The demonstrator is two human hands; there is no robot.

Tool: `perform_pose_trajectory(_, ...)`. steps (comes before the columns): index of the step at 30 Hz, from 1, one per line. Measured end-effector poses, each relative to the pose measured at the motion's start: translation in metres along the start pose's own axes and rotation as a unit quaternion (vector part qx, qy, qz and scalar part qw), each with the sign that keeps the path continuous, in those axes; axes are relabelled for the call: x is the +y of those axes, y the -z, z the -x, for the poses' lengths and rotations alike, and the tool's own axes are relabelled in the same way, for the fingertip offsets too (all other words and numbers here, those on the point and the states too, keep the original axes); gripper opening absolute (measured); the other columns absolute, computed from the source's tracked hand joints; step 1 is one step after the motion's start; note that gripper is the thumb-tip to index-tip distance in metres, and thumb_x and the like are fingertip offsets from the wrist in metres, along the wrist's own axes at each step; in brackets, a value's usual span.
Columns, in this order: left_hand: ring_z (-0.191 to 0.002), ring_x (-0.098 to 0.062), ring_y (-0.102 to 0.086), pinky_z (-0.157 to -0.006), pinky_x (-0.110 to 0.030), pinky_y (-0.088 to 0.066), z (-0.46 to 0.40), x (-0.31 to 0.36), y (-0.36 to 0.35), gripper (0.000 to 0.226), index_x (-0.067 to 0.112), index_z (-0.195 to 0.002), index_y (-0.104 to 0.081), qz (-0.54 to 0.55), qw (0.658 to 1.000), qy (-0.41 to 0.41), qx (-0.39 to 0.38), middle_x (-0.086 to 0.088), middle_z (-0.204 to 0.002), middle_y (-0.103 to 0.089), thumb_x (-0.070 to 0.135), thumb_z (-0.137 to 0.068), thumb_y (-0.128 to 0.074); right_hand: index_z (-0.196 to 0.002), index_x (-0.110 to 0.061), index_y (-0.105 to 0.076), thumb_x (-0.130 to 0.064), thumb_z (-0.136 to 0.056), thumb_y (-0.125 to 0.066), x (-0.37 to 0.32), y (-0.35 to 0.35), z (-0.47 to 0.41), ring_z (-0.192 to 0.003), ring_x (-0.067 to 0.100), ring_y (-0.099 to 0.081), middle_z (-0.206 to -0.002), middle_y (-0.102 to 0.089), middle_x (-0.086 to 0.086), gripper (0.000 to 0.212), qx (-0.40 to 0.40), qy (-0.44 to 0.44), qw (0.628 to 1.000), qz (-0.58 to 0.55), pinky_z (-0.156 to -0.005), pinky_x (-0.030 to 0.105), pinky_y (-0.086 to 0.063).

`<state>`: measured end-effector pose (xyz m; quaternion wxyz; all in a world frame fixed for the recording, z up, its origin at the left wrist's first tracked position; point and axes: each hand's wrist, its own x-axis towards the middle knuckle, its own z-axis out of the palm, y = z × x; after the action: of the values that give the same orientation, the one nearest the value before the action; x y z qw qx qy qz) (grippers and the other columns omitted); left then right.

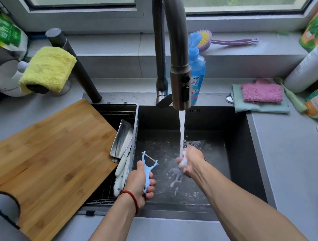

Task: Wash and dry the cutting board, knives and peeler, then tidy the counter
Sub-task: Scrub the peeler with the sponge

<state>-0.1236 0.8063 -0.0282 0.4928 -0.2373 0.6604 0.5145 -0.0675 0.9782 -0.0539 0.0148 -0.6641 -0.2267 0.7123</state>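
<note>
Now I hold the peeler in my left hand over the sink while my right hand sits under the running water.

Leftmost, the cutting board lies tilted across the counter, its right edge over the wire basket set in the sink's left side. Within that basket I see a cleaver blade and white-handled knives. Next, my left fingers curl round the light blue peeler's handle, its blade end pointing up and away from me. Right of it the stream from the faucet lands on my right hand; white foam covers those fingers, so I cannot tell whether they grip anything. Behind the faucet stands a blue bottle, and further right a pink cloth rests on the counter.
</note>
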Motion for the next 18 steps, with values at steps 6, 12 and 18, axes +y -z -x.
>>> perform_pose_trajectory(6,-0.035,-0.011,-0.035,-0.033,-0.017,-0.027,0.004,0.001,0.007,0.062,0.011,-0.085,-0.054,0.002,1.000,-0.010,0.001,-0.002,-0.052,-0.050,0.066,-0.101,-0.031,-0.095,-0.010,-0.056,-0.042,-0.107,-0.044,-0.002,0.012,-0.003,-0.056,0.020,-0.055,-0.072,-0.055,0.009,0.035,-0.108,0.007,0.994,-0.030,-0.037,0.022,-0.048)
perform_pose_trajectory(12,-0.037,-0.010,-0.031,-0.032,-0.019,-0.025,0.006,0.007,0.022,0.059,0.007,-0.095,-0.055,0.048,0.998,-0.029,-0.019,-0.002,-0.059,-0.046,0.061,-0.103,-0.034,-0.112,-0.011,-0.064,-0.039,-0.100,-0.054,0.007,0.010,0.005,-0.105,0.038,-0.063,-0.111,-0.062,0.020,0.032,-0.190,-0.016,0.982,-0.006,-0.083,0.066,-0.057)
perform_pose_trajectory(18,-0.041,-0.012,-0.029,-0.037,-0.020,-0.024,-0.006,0.021,0.052,0.034,0.006,-0.103,-0.059,0.028,0.995,-0.096,0.021,-0.001,-0.061,-0.044,0.031,-0.108,-0.036,-0.107,-0.017,-0.055,-0.042,-0.094,-0.062,0.014,-0.010,0.020,-0.099,0.041,-0.060,-0.111,-0.057,0.020,0.029,-0.152,0.001,0.988,-0.010,-0.078,0.062,-0.058)
